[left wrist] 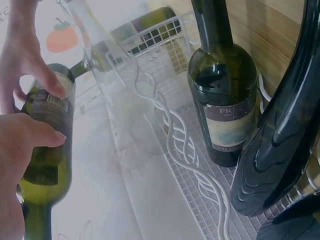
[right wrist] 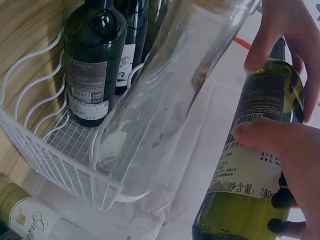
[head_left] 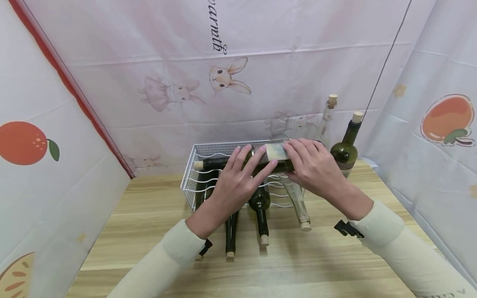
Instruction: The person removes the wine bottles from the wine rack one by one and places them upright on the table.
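Both hands on one green bottle [head_left: 276, 152], held sideways above the wire rack [right wrist: 65, 172], corked neck toward the person's left. Left hand [head_left: 238, 180] grips it toward the neck end, fingers spread over the top, thumb underneath; right hand [head_left: 316, 165] grips nearer the base, fingers closer together, thumb on the label side. Clear bottle [head_left: 296, 194] leans in the rack just below.

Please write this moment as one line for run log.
left hand: grips green bottle | right hand: grips it too | pose: sideways, above wire rack | rack: holds other bottles
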`<state>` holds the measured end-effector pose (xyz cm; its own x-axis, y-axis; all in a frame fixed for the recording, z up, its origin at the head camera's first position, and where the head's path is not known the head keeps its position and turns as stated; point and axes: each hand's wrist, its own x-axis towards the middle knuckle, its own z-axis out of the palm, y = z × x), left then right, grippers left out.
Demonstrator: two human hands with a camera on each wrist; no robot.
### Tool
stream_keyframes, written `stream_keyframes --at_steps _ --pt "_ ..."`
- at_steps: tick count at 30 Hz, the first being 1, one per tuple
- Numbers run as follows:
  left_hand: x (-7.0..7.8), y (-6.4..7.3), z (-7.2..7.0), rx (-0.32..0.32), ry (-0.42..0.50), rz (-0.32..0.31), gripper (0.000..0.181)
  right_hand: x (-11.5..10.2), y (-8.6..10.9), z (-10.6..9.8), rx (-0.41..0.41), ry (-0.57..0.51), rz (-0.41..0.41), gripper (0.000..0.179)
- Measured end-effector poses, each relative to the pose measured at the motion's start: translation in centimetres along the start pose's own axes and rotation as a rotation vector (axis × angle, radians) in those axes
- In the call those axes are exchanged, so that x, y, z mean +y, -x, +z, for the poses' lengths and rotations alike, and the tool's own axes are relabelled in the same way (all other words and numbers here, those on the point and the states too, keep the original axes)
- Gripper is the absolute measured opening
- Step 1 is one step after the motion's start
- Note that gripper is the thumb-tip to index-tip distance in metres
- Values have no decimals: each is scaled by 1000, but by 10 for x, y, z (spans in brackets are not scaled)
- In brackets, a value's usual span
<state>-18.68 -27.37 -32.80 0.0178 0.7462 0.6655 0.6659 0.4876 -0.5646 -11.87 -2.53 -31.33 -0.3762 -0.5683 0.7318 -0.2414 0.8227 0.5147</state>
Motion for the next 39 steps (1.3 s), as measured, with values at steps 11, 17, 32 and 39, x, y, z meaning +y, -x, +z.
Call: stream_keyframes --at_steps 11,17,32,39 --pt "0 1 -3 66 -27 10 46 8 13 -6 -17 -48 70 71" --pt "-1 4 -5 80 -15 13 41 13 19 -8 -14 -71 110 71" --pt "-3 10 1 107 60 -17 45 26 36 -14 48 -119 248 74" --pt "-3 11 4 75 106 -79 40 31 45 -20 -20 -132 331 78"
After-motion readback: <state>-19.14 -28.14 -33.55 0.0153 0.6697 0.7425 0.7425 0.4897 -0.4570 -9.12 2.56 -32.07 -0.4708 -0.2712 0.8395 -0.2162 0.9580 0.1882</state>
